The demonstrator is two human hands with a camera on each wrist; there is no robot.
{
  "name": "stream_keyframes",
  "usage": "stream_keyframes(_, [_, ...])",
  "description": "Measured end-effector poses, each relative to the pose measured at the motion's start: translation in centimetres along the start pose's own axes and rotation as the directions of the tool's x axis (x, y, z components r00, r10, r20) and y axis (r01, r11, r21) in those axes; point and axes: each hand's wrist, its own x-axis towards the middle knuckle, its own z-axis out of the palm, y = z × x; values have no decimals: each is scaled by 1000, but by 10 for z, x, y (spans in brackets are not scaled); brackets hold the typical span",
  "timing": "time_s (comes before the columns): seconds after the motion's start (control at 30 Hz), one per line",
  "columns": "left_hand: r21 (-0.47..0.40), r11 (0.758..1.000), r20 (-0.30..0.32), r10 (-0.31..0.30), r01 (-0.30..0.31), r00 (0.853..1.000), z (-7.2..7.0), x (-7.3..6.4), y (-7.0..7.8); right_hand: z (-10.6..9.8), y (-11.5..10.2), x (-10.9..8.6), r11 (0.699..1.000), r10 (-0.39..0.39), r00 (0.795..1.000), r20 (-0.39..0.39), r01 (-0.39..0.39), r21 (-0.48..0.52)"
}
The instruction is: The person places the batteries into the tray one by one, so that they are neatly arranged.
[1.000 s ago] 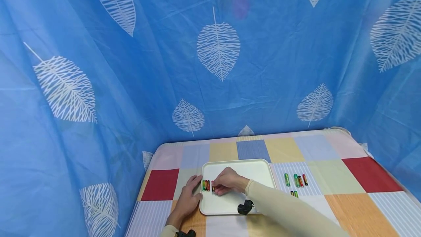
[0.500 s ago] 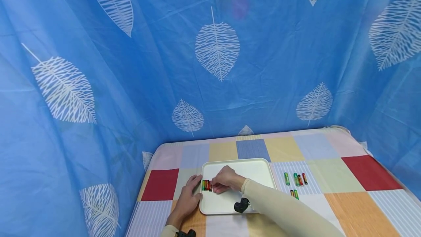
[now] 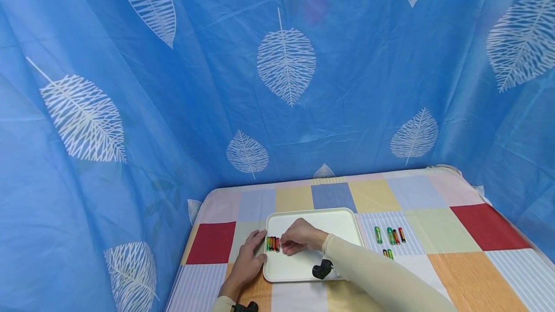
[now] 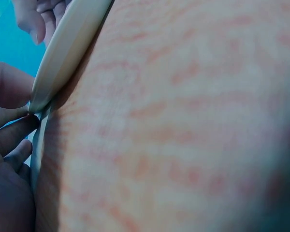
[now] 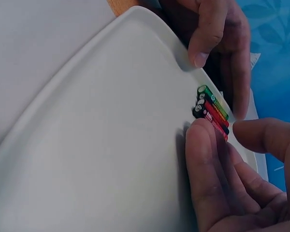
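Note:
Several red and green batteries [image 3: 273, 244] lie side by side at the left end of a white tray [image 3: 321, 268]. My right hand [image 3: 300, 236] is just right of the row. In the right wrist view its thumb [image 5: 261, 137] and index finger [image 5: 200, 145] stand apart, fingertips right at the nearest red battery [image 5: 208, 116]. My left hand [image 3: 247, 261] rests at the tray's left edge, thumb and forefinger spread along the rim. The left wrist view shows its fingers [image 4: 12, 87] touching the tray rim [image 4: 63, 58].
More batteries lie on the patchwork cloth [image 3: 459, 273] right of the tray: a green battery [image 3: 378, 235], a red battery [image 3: 402, 235] and others beside and below them. A blue leaf-print curtain [image 3: 347, 85] hangs behind and at both sides.
My right hand slid a red battery left against the row, then let it go and drew back slightly to the right. The left hand has stayed at the tray edge.

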Motion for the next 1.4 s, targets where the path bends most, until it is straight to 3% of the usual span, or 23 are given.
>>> stream_keyframes(0.33, [4,1000,-11,-18,18,1000,-1,-2,2,-23,0,-7,999,-22,998,57,20,39])
stream_keyframes(0.67, [-3,1000,-16,13,-13,1000,-1,-1,0,-57,-9,-29,1000,-20,994,105,21,-7])
stream_keyframes(1.0, [-8,1000,-10,9,-9,1000,-1,0,-1,-94,2,-54,1000,-18,997,75,19,-12])
stream_keyframes(1.4, [-6,1000,1,8,-8,1000,0,2,1,-149,16,-96,998,54,998,22,-55,37])
